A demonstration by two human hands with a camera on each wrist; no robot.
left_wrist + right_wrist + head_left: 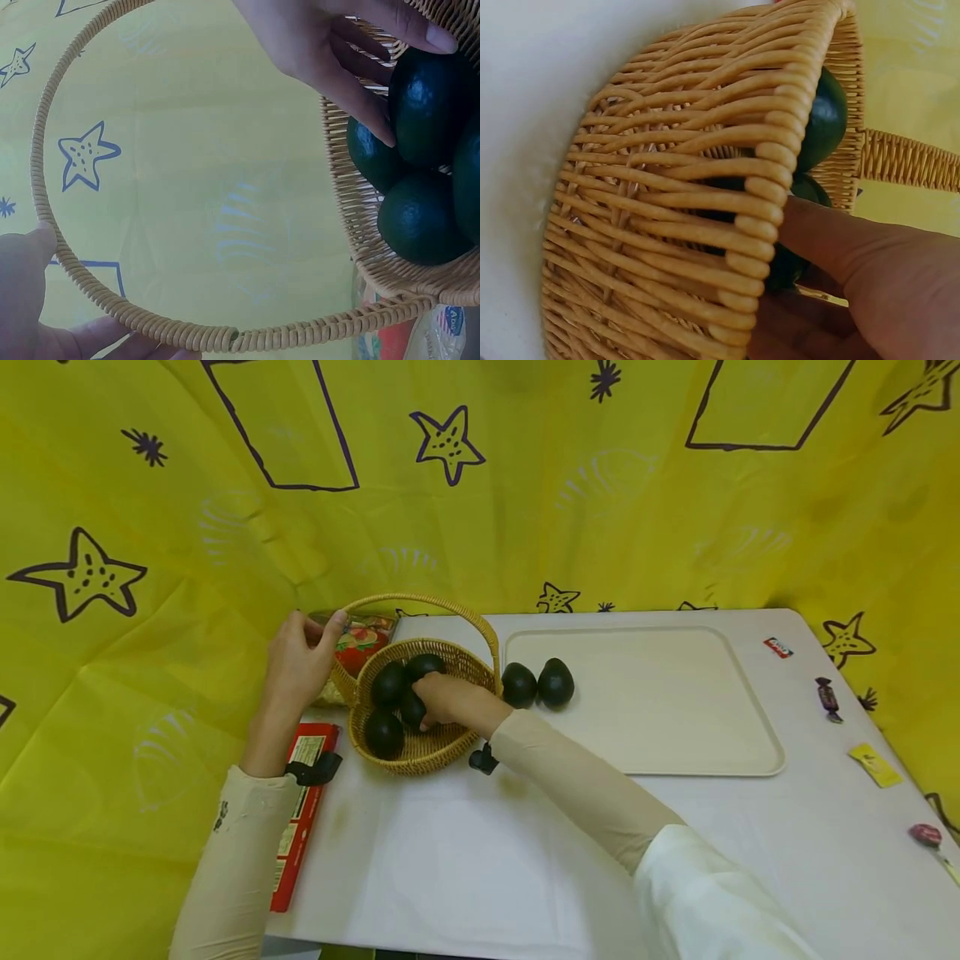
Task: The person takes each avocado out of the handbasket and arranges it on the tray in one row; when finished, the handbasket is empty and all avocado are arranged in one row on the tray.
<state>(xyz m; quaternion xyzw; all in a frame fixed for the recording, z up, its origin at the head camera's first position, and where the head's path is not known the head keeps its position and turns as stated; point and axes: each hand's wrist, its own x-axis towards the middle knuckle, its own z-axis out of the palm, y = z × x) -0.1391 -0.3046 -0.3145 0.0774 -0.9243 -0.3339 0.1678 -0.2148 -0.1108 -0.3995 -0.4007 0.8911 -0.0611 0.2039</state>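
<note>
A wicker basket (420, 764) holds several dark green avocados (384, 735). My left hand (296, 656) grips its arched handle (450, 603) on the left side; in the left wrist view the thumb lies against the handle (150, 321), with fingers behind it. Reaching into the basket from the right, my right hand (457, 700) grips an avocado (431, 105) between thumb and fingers. The basket wall (667, 202) hides part of that hand in the right wrist view. Two more avocados (556, 683) lie side by side at the left end of a cream tray (667, 702).
Left of the basket lie a red box (307, 810) and a colourful food packet (360, 642). Along the table's right side are a small red-wrapped sweet (778, 647), a dark wrapped candy (828, 700), a yellow packet (875, 765) and a lollipop (926, 836). A yellow curtain (517, 527) hangs behind.
</note>
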